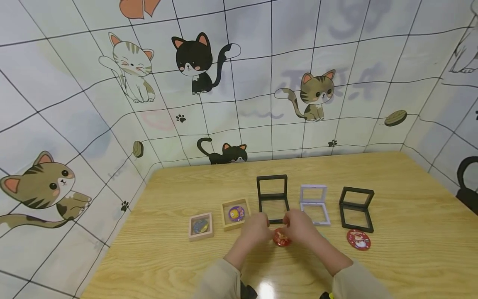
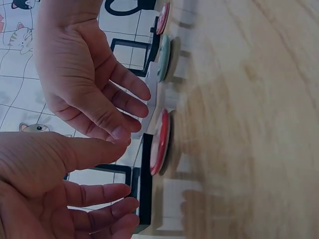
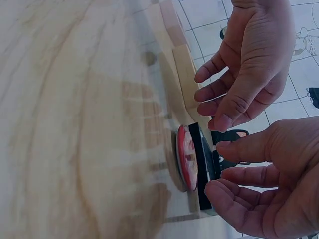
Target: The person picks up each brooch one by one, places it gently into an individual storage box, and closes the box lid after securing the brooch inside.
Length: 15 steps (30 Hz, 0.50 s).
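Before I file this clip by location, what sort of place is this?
Probably an indoor corner for tabletop craft or display work: there's a wood-grain table, a cat-printed wall covering behind and beside it, and small frames set out with round badges.

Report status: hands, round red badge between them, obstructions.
Left hand, right hand: empty, close together. Round red badge: lying on wooden table, ungripped. Hinged black square frame: close behind badge, possible obstruction.
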Each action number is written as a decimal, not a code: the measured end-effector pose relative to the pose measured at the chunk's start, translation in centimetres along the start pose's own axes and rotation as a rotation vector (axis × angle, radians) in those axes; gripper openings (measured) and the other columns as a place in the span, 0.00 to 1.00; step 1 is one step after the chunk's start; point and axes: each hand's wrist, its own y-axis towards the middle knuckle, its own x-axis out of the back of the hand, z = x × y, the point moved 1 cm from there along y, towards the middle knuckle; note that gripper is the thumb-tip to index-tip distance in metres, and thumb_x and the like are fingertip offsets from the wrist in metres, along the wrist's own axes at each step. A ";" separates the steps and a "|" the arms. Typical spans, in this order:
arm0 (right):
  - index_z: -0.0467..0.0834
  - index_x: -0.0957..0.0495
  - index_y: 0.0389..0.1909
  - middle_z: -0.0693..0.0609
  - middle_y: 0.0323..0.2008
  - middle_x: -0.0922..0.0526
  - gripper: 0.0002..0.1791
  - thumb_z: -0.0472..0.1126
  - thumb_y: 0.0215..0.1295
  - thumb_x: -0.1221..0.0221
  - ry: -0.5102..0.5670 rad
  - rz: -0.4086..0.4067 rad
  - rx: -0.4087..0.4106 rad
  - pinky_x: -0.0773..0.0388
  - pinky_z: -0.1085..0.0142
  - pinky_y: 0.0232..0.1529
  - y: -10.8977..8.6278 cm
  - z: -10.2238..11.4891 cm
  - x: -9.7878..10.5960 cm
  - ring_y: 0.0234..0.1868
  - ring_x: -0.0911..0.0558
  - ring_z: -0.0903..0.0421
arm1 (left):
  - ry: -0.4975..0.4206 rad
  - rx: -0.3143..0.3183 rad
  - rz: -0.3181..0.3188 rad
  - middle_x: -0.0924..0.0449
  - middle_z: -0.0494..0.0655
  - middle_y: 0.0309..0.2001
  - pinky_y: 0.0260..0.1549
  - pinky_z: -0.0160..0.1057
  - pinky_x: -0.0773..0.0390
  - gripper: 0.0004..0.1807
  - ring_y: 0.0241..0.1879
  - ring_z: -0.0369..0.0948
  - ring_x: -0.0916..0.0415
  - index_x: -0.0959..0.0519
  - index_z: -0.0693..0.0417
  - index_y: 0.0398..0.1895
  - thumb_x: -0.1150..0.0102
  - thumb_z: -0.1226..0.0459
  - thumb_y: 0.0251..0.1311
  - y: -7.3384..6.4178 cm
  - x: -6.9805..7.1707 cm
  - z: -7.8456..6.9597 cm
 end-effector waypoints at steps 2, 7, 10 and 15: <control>0.36 0.28 0.17 0.52 0.16 0.31 0.10 0.32 0.43 0.35 0.006 0.017 -0.022 0.37 0.68 0.18 -0.3 -0.3 -0.1 0.17 0.34 0.59 | -0.037 0.020 0.015 0.35 0.42 0.15 0.13 0.32 0.40 0.15 0.15 0.37 0.40 0.30 0.57 0.16 0.32 0.62 0.41 -0.1 -0.4 -0.2; 0.41 0.35 0.09 0.55 0.10 0.39 0.18 0.31 0.41 0.34 0.027 0.054 -0.078 0.44 0.70 0.16 -0.7 -0.7 -0.7 0.14 0.40 0.60 | -0.042 0.024 0.029 0.36 0.42 0.13 0.12 0.33 0.41 0.16 0.14 0.37 0.40 0.32 0.55 0.13 0.32 0.63 0.38 -0.3 -1.6 -0.2; 0.40 0.33 0.09 0.55 0.11 0.35 0.16 0.31 0.38 0.33 0.010 0.038 -0.064 0.40 0.69 0.17 -0.9 -0.8 -1.0 0.15 0.37 0.59 | -0.020 0.017 0.011 0.36 0.42 0.13 0.12 0.34 0.40 0.16 0.15 0.38 0.39 0.32 0.55 0.12 0.31 0.63 0.37 -0.3 -2.1 -0.3; 0.38 0.28 0.13 0.53 0.14 0.29 0.11 0.31 0.36 0.32 -0.003 0.027 -0.055 0.34 0.66 0.19 -0.8 -1.1 -1.1 0.18 0.32 0.57 | -0.007 0.021 -0.004 0.33 0.43 0.15 0.13 0.34 0.38 0.15 0.17 0.39 0.37 0.30 0.56 0.14 0.30 0.63 0.35 -0.3 -2.1 -0.5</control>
